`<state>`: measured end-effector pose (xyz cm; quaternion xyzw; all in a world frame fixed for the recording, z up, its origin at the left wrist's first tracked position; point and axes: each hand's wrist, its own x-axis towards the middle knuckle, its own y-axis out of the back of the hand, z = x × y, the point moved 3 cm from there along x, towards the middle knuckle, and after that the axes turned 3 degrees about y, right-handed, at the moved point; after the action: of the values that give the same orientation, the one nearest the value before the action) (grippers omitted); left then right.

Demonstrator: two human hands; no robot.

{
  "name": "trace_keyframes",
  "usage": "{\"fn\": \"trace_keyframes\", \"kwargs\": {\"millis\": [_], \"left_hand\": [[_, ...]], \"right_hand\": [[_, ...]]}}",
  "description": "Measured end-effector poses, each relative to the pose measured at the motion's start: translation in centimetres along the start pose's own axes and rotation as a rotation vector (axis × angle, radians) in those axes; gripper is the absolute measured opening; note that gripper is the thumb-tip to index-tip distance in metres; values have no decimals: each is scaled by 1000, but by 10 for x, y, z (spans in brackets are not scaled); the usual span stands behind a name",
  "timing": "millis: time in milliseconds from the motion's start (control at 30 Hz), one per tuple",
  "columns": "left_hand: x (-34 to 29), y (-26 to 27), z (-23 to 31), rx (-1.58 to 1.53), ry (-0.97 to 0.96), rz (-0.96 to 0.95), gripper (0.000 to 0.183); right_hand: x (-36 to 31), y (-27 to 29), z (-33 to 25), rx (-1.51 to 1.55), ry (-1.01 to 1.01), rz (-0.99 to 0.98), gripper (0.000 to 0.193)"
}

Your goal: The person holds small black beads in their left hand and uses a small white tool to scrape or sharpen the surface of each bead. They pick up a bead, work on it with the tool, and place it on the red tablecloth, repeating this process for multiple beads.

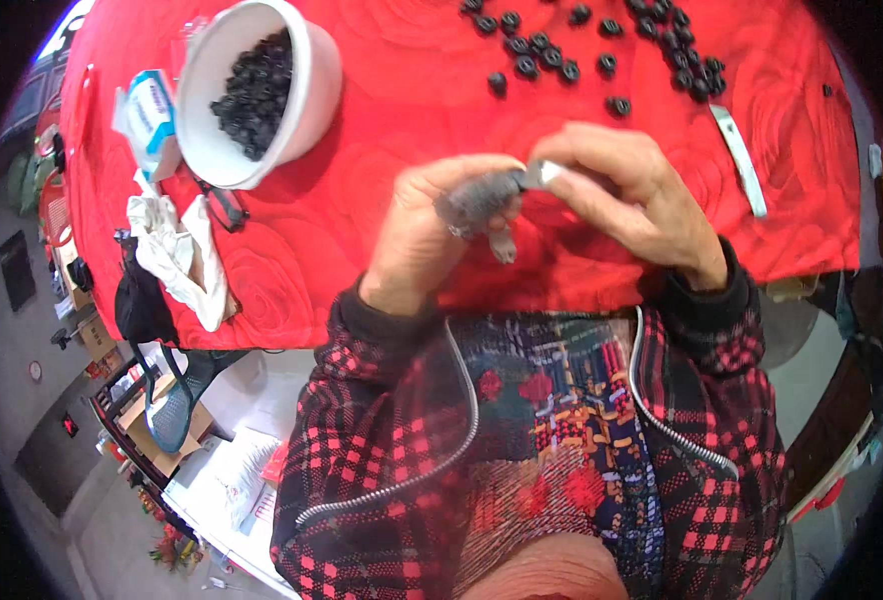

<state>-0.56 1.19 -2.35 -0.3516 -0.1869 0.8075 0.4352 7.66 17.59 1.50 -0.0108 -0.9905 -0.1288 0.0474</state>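
Observation:
My left hand (414, 222) is closed around a dark grey, rough-looking rounded piece (477, 203), held just above the red tablecloth. My right hand (637, 195) comes in from the right, its thumb and forefinger pinched at the far end of that piece. Something small and dark with a pale patch shows at those fingertips, too blurred to name. A short greyish tip (503, 247) sticks out below the left hand; its kind is unclear. Beyond the hands, several small black ring-shaped parts (527, 67) lie loose on the cloth.
At the upper left a white tub (320, 85) tilts in view, with many black parts inside. Beside it are a blue-and-white packet (152, 110), a white cloth (177, 250) and a black cloth item (144, 300). A flat silvery strip (740, 160) lies at right on the red tablecloth (402, 100).

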Motion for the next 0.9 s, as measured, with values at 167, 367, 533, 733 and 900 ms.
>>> {"fn": "trace_keyframes", "kwargs": {"millis": [167, 367, 533, 733, 900], "left_hand": [[-11, -14, 22, 413, -125, 133, 24], [-52, 13, 114, 839, -869, 705, 19], [-51, 70, 157, 1047, -950, 837, 39], [-2, -11, 100, 1455, -927, 403, 12], [50, -5, 52, 1471, -713, 496, 20]], "right_hand": [[-6, 10, -5, 227, -44, -8, 17], [-11, 8, -2, 283, -87, 96, 18], [-13, 12, 2, 404, -75, 185, 18], [-18, 19, 9, 487, -131, 312, 17], [-16, 15, 11, 524, -146, 311, 17]]}}
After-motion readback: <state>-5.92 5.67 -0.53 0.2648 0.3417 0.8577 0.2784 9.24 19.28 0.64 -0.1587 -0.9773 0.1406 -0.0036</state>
